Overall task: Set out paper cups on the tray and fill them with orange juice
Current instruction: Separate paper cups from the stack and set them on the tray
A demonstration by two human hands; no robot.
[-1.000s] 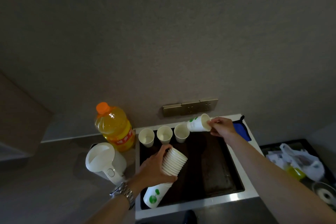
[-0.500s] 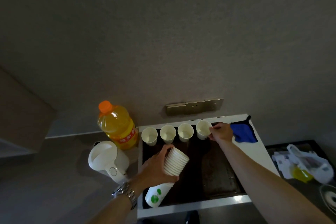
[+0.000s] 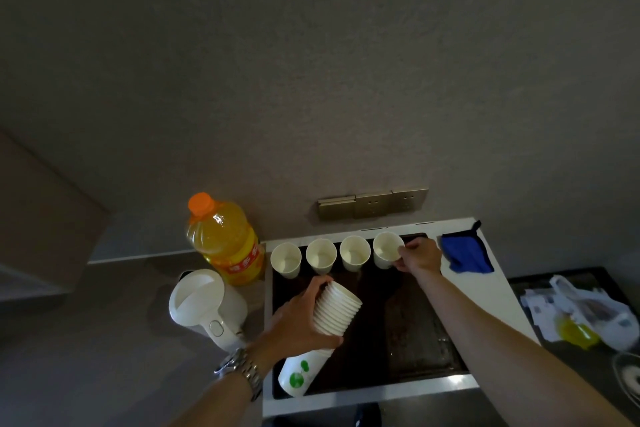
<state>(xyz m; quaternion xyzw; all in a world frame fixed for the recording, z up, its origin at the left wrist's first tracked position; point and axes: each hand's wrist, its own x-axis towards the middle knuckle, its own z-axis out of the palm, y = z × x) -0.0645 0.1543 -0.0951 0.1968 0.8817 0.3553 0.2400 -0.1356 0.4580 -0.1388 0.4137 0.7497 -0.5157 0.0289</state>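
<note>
Several white paper cups stand upright in a row along the far edge of the dark tray (image 3: 408, 333). My right hand (image 3: 419, 256) still pinches the rightmost cup (image 3: 385, 250) by its rim and side. The other cups (image 3: 320, 255) in the row stand free and look empty. My left hand (image 3: 298, 315) grips a tilted stack of nested paper cups (image 3: 332, 314) above the tray's near left part; the stack's bottom cup shows green dots. A big orange juice bottle (image 3: 223, 243) with an orange cap stands left of the tray.
A white electric kettle (image 3: 204, 308) sits on the grey counter in front of the bottle. A blue cloth (image 3: 465, 253) lies on the white ledge right of the cups. A plastic bag (image 3: 588, 315) with papers is at far right. Wall sockets (image 3: 374, 203) are behind the tray.
My right hand carried a tilted cup down and stood it upright at the right end of the row. The left hand with the stack stayed in place.
</note>
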